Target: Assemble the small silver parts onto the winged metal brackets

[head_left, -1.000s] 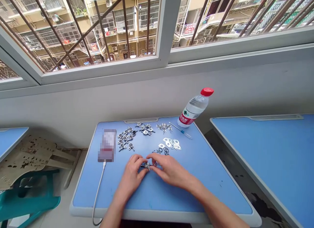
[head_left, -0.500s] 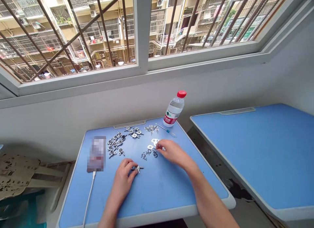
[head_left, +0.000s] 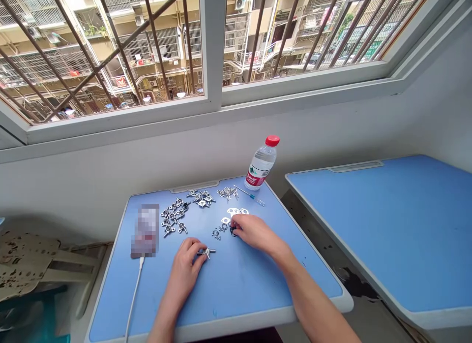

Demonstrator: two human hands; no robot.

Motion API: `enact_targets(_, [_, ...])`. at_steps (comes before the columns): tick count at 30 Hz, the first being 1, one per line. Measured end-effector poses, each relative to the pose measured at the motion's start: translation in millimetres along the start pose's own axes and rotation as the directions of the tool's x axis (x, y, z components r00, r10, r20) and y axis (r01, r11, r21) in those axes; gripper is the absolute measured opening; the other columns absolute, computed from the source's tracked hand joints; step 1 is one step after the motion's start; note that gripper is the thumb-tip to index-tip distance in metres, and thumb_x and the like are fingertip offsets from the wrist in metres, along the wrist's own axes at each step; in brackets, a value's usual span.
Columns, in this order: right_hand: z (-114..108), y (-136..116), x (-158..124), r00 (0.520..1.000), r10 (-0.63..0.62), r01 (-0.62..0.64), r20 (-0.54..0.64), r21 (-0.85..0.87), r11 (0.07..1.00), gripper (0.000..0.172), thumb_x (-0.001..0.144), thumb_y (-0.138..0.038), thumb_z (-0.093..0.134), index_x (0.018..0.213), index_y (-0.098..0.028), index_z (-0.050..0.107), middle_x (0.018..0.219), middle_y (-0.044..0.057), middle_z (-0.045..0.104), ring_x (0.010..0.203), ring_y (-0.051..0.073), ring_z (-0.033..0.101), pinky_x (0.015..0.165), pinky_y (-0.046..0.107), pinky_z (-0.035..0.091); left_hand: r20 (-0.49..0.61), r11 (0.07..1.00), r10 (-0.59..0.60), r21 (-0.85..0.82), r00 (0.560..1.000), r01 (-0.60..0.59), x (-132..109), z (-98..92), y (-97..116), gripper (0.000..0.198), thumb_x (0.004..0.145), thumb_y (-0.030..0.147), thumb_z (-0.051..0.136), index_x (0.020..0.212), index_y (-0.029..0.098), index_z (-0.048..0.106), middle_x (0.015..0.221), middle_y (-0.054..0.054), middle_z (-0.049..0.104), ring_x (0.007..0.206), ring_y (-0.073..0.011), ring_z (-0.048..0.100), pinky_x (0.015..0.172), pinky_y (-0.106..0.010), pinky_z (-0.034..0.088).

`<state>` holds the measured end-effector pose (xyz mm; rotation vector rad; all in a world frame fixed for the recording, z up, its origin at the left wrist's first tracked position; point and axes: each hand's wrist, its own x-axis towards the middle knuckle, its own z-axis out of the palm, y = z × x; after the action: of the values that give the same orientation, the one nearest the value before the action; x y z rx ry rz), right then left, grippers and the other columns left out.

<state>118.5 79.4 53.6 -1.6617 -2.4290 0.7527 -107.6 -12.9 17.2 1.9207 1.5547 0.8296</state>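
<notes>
My left hand (head_left: 187,264) pinches a small silver metal fitting (head_left: 208,251) with thin pipe stubs, held low over the blue table. Farther right, my right hand (head_left: 252,230) has its fingertips pressed together at a little pile of black rings (head_left: 233,231), which it partly covers. Whether a ring is between those fingertips, I cannot make out. Just behind lie flat silver gasket-like plates (head_left: 226,220). To the left of the rings are tiny dark and silver pieces (head_left: 216,233) and small ring clips (head_left: 223,227).
Metal fittings with round black parts (head_left: 173,215) lie left of centre, more fittings (head_left: 202,198) behind. Small silver pieces (head_left: 227,192), a screwdriver (head_left: 250,195) and a water bottle (head_left: 261,163) are at the back. A phone (head_left: 145,231) with a white cable (head_left: 133,298) lies left.
My right hand has shifted slightly left from beside the plates onto the black rings, uncovering more of the plates. My left hand stays in place with the fitting.
</notes>
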Motion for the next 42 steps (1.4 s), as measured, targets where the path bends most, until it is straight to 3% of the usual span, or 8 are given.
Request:
enact_targets(8, [-3.6,2.3,-3.6,0.999,-0.014,0.015,-0.030,0.032,0.999,0.021,0.080,-0.008,0.051,0.069,-0.020,0.064,0.071,0.003,0.066,0.065,0.017,0.055,0.055,0.024,0.031,0.007,1.000,-0.005,0.001,1.000,0.005,-0.9,-0.8,0.5,0.015,0.088,0.018,0.053,0.094,0.024,0.065,0.099,-0.006,0.063,0.094,-0.0220,0.061,0.081,-0.035,0.051])
enact_targets(18, [-7.7,1.8,-8.9,0.984,-0.141,0.154,-0.106,0.121,0.981,0.026,0.085,-0.015,0.046,0.081,-0.021,0.071,0.079,0.004,0.072,0.072,0.019,0.062,0.062,0.027,0.040,-0.006,1.000,-0.006,0.005,1.000,0.006,-1.8,-0.4,1.3,0.016,0.088,0.019,0.054,0.095,0.024,0.066,0.098,-0.005,0.064,0.094,-0.0217,0.061,0.082,-0.035,0.051])
enact_targets(23, [-6.7,7.4,-6.3,0.992,-0.082,0.089,-0.094,0.069,0.994,0.027,0.084,-0.012,0.045,0.075,-0.021,0.069,0.076,0.005,0.071,0.068,0.019,0.061,0.059,0.026,0.038,-0.002,1.000,-0.004,0.011,1.000,0.004,-1.5,-0.7,1.6,0.015,0.087,0.018,0.053,0.094,0.024,0.066,0.098,-0.005,0.064,0.092,-0.0219,0.061,0.080,-0.034,0.051])
enact_targets(27, [-6.7,2.6,-7.3,0.984,-0.158,0.171,-0.085,0.184,0.968,0.022,0.086,-0.017,0.049,0.081,-0.021,0.070,0.083,0.003,0.072,0.077,0.019,0.063,0.067,0.027,0.043,0.004,1.000,-0.006,0.012,1.000,0.005,-1.4,-0.9,1.5,0.015,0.088,0.019,0.053,0.094,0.024,0.065,0.099,-0.006,0.063,0.093,-0.0221,0.061,0.081,-0.035,0.051])
enact_targets(32, [9.1,-20.9,-15.4,0.900,-0.436,0.424,0.007,0.217,0.879,0.019,0.084,-0.011,0.055,0.080,-0.022,0.071,0.080,0.001,0.071,0.076,0.016,0.064,0.069,0.025,0.044,0.011,1.000,0.002,0.006,1.000,-0.002,-2.1,0.4,-0.7,0.017,0.088,0.017,0.053,0.097,0.024,0.065,0.099,-0.006,0.062,0.096,-0.0218,0.059,0.083,-0.035,0.050])
enact_targets(35, [21.5,-32.2,-20.5,0.856,-0.513,0.499,0.056,0.165,0.851,0.020,0.083,-0.006,0.057,0.081,-0.021,0.070,0.079,0.001,0.071,0.072,0.015,0.063,0.064,0.024,0.042,0.006,1.000,0.003,0.012,1.000,-0.003,-2.7,1.7,-2.8,0.017,0.087,0.014,0.055,0.096,0.023,0.066,0.099,-0.005,0.062,0.095,-0.0209,0.060,0.083,-0.033,0.050])
enact_targets(42, [32.0,-33.8,-22.0,0.764,-0.644,0.643,-0.030,0.104,0.759,0.014,0.086,-0.008,0.056,0.083,-0.019,0.065,0.077,0.002,0.067,0.066,0.014,0.060,0.058,0.024,0.036,-0.004,1.000,0.018,0.023,1.000,-0.018,-3.6,2.7,-3.5,0.016,0.087,0.011,0.056,0.094,0.021,0.066,0.098,-0.005,0.062,0.094,-0.0202,0.059,0.082,-0.033,0.050])
